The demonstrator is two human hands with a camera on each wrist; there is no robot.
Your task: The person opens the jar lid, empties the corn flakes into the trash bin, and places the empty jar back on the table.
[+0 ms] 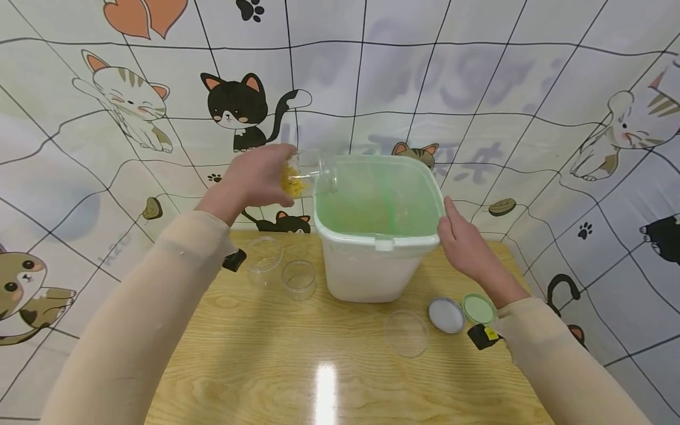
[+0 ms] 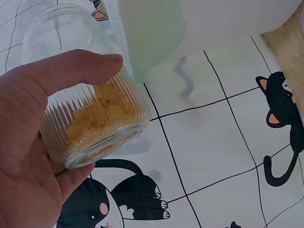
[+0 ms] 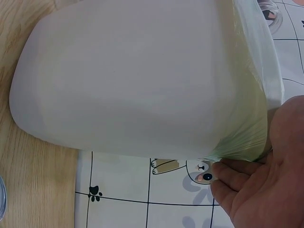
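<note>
My left hand (image 1: 258,177) grips a clear ribbed jar (image 2: 102,116), thumb across its side and fingers beneath. Tipped sideways, the jar has its mouth at the left rim of a white bin (image 1: 366,271). Yellow pieces (image 2: 107,111) lie inside, toward the jar's bottom. A thin pale green bag (image 1: 366,200) lines the bin and folds over its rim. On the far side, my right hand (image 1: 463,241) rests against the bin's right rim, its fingers (image 3: 232,178) extended and touching the folded bag edge. The bin stands upright on the wooden table.
Left of the bin stand two clear empty containers (image 1: 300,278). In front and to the right lie a clear round lid (image 1: 406,334), a silver-grey lid (image 1: 446,315) and a green-rimmed lid (image 1: 479,309). A cat-print sheet (image 1: 340,77) rises behind the wooden table (image 1: 265,366).
</note>
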